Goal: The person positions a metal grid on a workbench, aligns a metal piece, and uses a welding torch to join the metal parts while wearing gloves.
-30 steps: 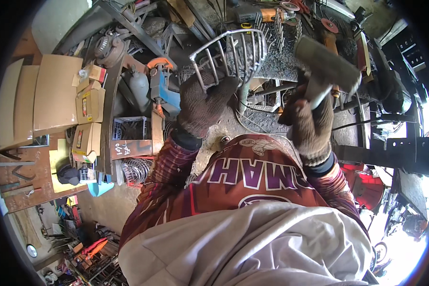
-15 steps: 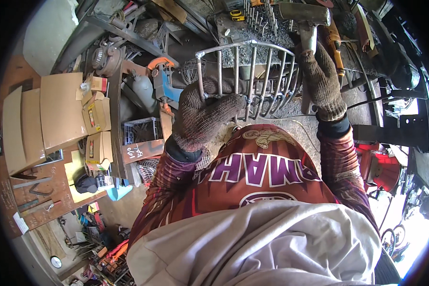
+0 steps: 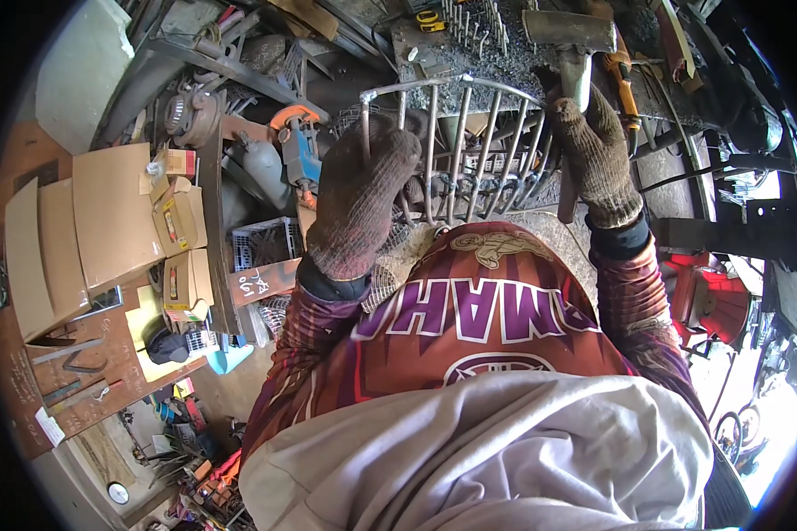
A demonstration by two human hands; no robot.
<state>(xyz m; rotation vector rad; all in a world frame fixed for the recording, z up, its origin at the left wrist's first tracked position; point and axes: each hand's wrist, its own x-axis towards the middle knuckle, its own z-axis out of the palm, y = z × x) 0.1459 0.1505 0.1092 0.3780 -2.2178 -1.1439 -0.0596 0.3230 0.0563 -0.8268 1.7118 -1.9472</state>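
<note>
A curved rack of welded metal rods (image 3: 459, 146) is held up at the edge of the workbench in front of me. My left hand (image 3: 363, 190), in a brown knitted glove, is closed around the rods at its left side; the palm hides part of them. On the right, my gloved right hand (image 3: 593, 159) grips a hammer (image 3: 575, 80) by its handle. The hammer's heavy head (image 3: 568, 32) points away from me, beyond the rack's right end, apart from it.
The gritty workbench (image 3: 416, 66) carries several upright metal pins (image 3: 478, 31) and a yellow tape measure (image 3: 430, 21). An orange power tool (image 3: 624, 84) lies right of the hammer. A blue and orange clamp (image 3: 299, 155) and cardboard boxes (image 3: 115, 212) stand to the left.
My left hand has shifted up and turned, now wrapping the rack's left rods instead of lying across its lower part. The rack has tilted slightly; the hammer stays nearly in place.
</note>
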